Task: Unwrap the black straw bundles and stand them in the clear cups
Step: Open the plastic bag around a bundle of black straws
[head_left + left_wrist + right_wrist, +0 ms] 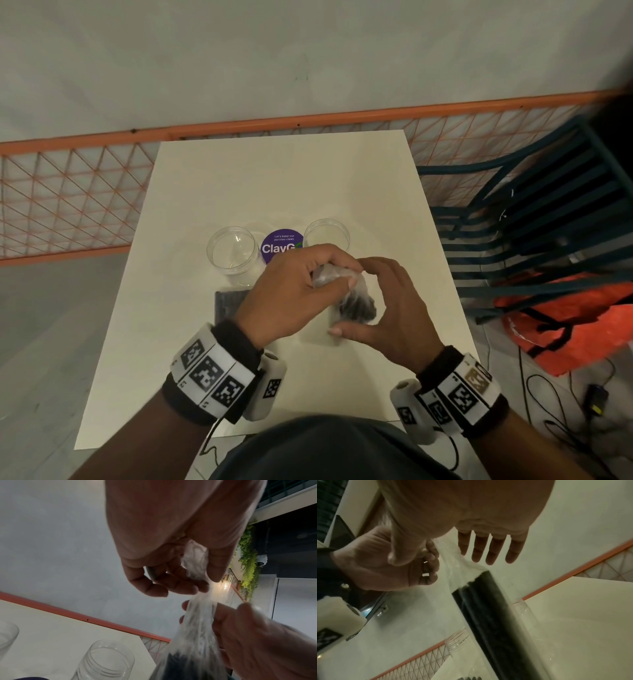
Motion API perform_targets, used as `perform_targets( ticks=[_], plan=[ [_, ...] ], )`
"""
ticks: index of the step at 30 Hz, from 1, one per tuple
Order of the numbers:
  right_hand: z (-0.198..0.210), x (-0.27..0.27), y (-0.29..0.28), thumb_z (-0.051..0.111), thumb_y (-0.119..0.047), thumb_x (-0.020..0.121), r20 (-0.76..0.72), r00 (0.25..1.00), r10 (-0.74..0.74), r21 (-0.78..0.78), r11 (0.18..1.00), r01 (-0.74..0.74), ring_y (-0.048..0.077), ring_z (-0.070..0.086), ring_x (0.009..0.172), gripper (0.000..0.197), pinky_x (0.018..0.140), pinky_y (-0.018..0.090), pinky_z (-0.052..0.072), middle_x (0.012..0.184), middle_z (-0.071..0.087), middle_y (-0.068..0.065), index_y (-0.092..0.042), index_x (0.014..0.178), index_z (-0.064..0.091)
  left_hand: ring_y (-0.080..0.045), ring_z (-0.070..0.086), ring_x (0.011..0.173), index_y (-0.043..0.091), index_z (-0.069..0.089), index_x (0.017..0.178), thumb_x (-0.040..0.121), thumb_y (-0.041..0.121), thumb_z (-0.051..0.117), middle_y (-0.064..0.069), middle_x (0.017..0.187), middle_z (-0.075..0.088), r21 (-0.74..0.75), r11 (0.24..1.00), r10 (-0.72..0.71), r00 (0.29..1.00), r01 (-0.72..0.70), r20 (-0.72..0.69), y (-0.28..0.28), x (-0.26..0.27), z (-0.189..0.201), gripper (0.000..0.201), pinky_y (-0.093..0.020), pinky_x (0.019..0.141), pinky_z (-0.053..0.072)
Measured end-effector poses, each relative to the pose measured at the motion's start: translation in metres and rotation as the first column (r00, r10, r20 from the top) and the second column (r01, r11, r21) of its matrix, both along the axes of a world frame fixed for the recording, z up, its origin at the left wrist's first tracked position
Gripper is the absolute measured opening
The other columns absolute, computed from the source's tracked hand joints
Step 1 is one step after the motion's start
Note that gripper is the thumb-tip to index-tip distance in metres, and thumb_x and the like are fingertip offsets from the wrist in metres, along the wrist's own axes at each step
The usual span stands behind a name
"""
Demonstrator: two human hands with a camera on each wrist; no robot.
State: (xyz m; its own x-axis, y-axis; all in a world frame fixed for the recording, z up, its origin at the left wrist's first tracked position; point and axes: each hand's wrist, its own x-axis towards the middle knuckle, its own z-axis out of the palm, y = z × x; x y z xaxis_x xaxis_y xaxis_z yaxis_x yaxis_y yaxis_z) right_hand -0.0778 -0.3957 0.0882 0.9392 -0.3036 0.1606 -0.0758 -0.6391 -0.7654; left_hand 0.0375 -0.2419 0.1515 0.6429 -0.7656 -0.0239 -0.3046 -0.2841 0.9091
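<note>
Task is sitting at an early stage, as I judge it. Both clear round plastic cups, the left one (233, 253) and the right one (327, 234), are standing empty, no straws in either. The bundle of black straws in thin clear plastic wrap (356, 303) is being held upright just in front of the right cup, its lower end at or near the tabletop, wrap on but pulled loose at the top. The left hand (294, 291) is curling fingers and thumb round the bunched wrap top, gripping it; the left wrist view is showing crumpled film (194, 558) in the fist. The right hand (387, 308) is resting its thumb against the wrapped bundle side; the right wrist view is showing its four fingers (491, 549) straight and spread, so a bracing touch, no closed grasp visible. A second dark wrapped bundle (227, 303) is lying in front of the left cup, seemingly unopened, partly hidden by the left wrist. Left to do: strip this wrap, stand the straws in a cup, repeat for the other.

Surface: a cream square table (274, 178), with a purple round sticker (281, 245) lying between the cups. Behind the cups an orange mesh railing (85, 192) is running along a pale grey wall. Right of the right cup, off the table, a teal slatted chair (534, 219) is standing with an orange bag (575, 322) below it and cables on the floor.
</note>
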Motion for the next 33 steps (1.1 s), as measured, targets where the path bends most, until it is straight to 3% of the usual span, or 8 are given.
perform_targets(
  ticks=[6, 11, 14, 18, 20, 24, 29, 33],
  plan=[
    [-0.007, 0.005, -0.002, 0.074, -0.053, 0.07, -0.087, 0.996, -0.036, -0.002, 0.999, 0.036, 0.004, 0.056, 0.093, 0.051, 0.082, 0.025, 0.048, 0.099, 0.055, -0.027, -0.049, 0.11, 0.042, -0.017, 0.07, 0.085, 0.032, 0.073, 0.101, 0.089, 0.019, 0.073, 0.006, 0.091, 0.075, -0.004, 1.0, 0.024, 1.0, -0.024, -0.004, 0.0, 0.003, -0.006, 0.017, -0.039, 0.078, 0.057],
    [-0.018, 0.006, -0.005, 0.072, -0.035, 0.082, -0.125, 0.992, -0.023, 0.113, 0.993, 0.038, 0.008, 0.062, 0.085, 0.019, 0.076, 0.037, 0.053, 0.087, 0.069, -0.017, -0.044, 0.09, 0.058, -0.008, 0.071, 0.084, 0.017, 0.075, 0.103, 0.089, 0.015, 0.074, 0.007, 0.09, 0.076, -0.105, 0.989, 0.076, 0.973, -0.101, -0.218, 0.008, 0.0, -0.01, 0.015, -0.022, 0.073, 0.055],
    [-0.014, 0.003, -0.005, 0.076, -0.042, 0.075, -0.091, 0.995, -0.028, 0.158, 0.987, 0.042, 0.008, 0.061, 0.093, 0.024, 0.079, 0.031, 0.053, 0.094, 0.065, -0.02, -0.037, 0.093, 0.059, -0.006, 0.069, 0.077, 0.011, 0.075, 0.102, 0.089, 0.029, 0.073, 0.007, 0.084, 0.076, -0.19, 0.964, 0.097, 0.911, -0.187, -0.4, 0.016, -0.002, -0.011, 0.023, -0.017, 0.072, 0.052],
    [0.01, 0.004, -0.001, 0.072, -0.054, 0.07, 0.012, 1.0, -0.027, 0.232, 0.972, 0.024, 0.014, 0.059, 0.093, 0.036, 0.075, 0.022, 0.049, 0.1, 0.061, -0.015, -0.032, 0.096, 0.06, -0.017, 0.07, 0.089, 0.017, 0.077, 0.107, 0.086, 0.048, 0.057, -0.007, 0.108, 0.077, -0.246, 0.938, 0.054, 0.804, -0.245, -0.592, 0.023, -0.004, -0.021, 0.043, -0.028, 0.079, 0.054],
    [0.022, 0.006, 0.002, 0.07, -0.055, 0.072, 0.052, 0.997, -0.056, 0.313, 0.949, 0.037, 0.014, 0.059, 0.078, 0.037, 0.067, 0.029, 0.051, 0.092, 0.062, -0.01, -0.029, 0.096, 0.061, -0.015, 0.07, 0.088, 0.014, 0.076, 0.11, 0.087, 0.044, 0.058, -0.008, 0.111, 0.076, -0.267, 0.919, 0.048, 0.752, -0.291, -0.658, 0.021, -0.007, -0.022, 0.041, -0.026, 0.076, 0.055],
    [0.049, 0.011, 0.008, 0.067, -0.065, 0.073, 0.093, 0.995, -0.025, 0.539, 0.842, -0.029, 0.016, 0.047, 0.06, 0.05, 0.056, 0.039, 0.043, 0.073, 0.055, 0.01, -0.02, 0.091, 0.059, -0.012, 0.067, 0.088, 0.016, 0.071, 0.118, 0.089, 0.012, 0.068, -0.004, 0.095, 0.075, -0.278, 0.914, 0.08, 0.802, -0.296, -0.592, 0.014, -0.017, -0.023, 0.029, -0.025, 0.076, 0.053],
    [0.065, 0.017, 0.008, 0.072, -0.036, 0.082, -0.023, 0.998, 0.05, 0.51, 0.86, -0.031, 0.017, 0.062, 0.064, 0.024, 0.063, 0.041, 0.055, 0.071, 0.069, 0.004, -0.014, 0.085, 0.065, -0.007, 0.067, 0.077, 0.013, 0.071, 0.098, 0.084, 0.01, 0.076, 0.001, 0.082, 0.074, -0.244, 0.918, 0.162, 0.858, -0.312, -0.487, 0.006, -0.025, -0.017, 0.016, -0.017, 0.066, 0.051],
    [0.07, 0.012, -0.002, 0.069, -0.01, 0.084, -0.073, 0.997, 0.03, 0.65, 0.759, 0.025, 0.017, 0.062, 0.06, 0.021, 0.06, 0.029, 0.056, 0.069, 0.065, 0.007, -0.01, 0.104, 0.062, -0.003, 0.065, 0.067, 0.019, 0.076, 0.09, 0.085, 0.01, 0.074, 0.006, 0.075, 0.072, -0.21, 0.902, 0.222, 0.823, -0.376, -0.522, 0.007, -0.023, -0.014, 0.01, -0.015, 0.057, 0.048]
  ],
)
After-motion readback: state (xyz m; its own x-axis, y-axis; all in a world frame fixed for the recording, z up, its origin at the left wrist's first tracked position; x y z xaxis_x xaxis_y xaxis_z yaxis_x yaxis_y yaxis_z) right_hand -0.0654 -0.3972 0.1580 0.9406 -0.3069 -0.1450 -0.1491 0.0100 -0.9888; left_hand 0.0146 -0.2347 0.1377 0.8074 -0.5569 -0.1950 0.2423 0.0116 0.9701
